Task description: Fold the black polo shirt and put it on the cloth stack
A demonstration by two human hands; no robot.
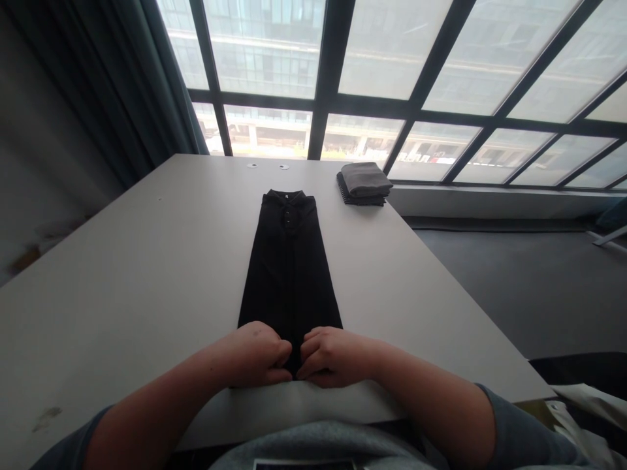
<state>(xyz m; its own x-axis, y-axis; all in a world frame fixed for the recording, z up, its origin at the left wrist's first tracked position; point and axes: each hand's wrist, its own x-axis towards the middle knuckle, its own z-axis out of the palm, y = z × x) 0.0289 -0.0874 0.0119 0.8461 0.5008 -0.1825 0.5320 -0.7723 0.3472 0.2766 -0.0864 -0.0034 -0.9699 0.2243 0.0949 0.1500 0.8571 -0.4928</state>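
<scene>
A black polo shirt, folded into a long narrow strip, lies flat on the white table. Its collar and buttons face the window, and its lower end is close to my body. My left hand is closed at the left side of that lower end, with fingers curled down against the fabric. Across a small gap, my right hand is closed in the same way on the right side, fingers bent inward. The fingertips of both hands are partly hidden, and so is the hem beneath them.
The white table reaches to the window. A stack of folded garments, grey on top and striped below, sits at its far right corner. Two round white pieces are near the far edge. A dark curtain hangs at left.
</scene>
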